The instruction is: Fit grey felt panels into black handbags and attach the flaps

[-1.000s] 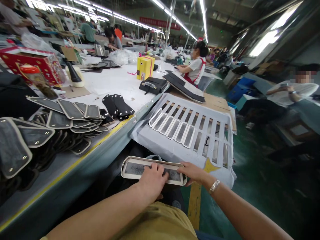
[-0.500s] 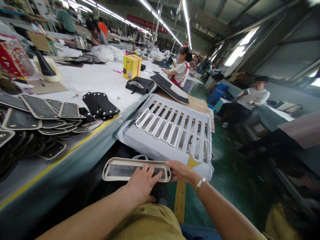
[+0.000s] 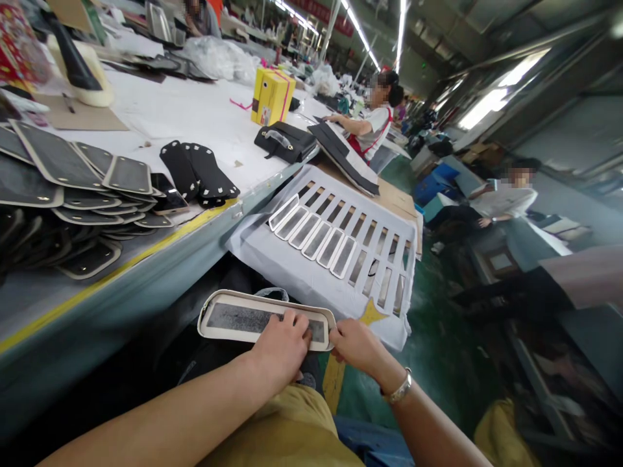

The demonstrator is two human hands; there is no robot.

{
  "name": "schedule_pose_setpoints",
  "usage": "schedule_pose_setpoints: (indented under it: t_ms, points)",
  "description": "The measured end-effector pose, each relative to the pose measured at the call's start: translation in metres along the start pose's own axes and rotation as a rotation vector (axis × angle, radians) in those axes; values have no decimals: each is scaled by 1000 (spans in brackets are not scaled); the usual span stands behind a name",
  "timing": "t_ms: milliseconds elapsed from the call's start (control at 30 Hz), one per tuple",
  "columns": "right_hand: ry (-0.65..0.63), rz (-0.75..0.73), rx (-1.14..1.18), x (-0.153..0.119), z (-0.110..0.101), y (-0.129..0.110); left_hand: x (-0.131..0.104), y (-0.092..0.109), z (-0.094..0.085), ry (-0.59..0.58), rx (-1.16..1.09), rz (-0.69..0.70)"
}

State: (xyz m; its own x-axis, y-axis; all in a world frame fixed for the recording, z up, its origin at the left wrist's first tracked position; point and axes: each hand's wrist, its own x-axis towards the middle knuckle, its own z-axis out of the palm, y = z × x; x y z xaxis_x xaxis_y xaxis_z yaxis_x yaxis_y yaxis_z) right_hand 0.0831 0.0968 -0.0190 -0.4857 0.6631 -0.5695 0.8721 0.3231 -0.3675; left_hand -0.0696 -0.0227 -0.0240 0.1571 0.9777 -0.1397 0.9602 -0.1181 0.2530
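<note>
my left hand (image 3: 287, 332) rests on the long pale-rimmed piece (image 3: 238, 319), right of its middle; whether it grips, i cannot tell. my right hand (image 3: 357, 347), the nearer one to the right end, is closed on it there. the piece lies in front of me, long axis crosswise. farther is the slotted rack (image 3: 321, 285).

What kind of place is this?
Probably a factory workshop: it has a heap of dark, pale-edged flat panels, a long white table and a pale rectangular slotted rack.
</note>
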Motion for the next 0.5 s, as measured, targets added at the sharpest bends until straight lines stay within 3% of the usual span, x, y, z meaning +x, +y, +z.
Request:
schedule_pose_setpoints:
  t_ms: [200,500]
  points:
    - [-38,58,44,3,12,-1,-3,-3,2,49,-11,10]
    - [-113,146,210,6,5,-11,-3,-8,2,41,-9,31]
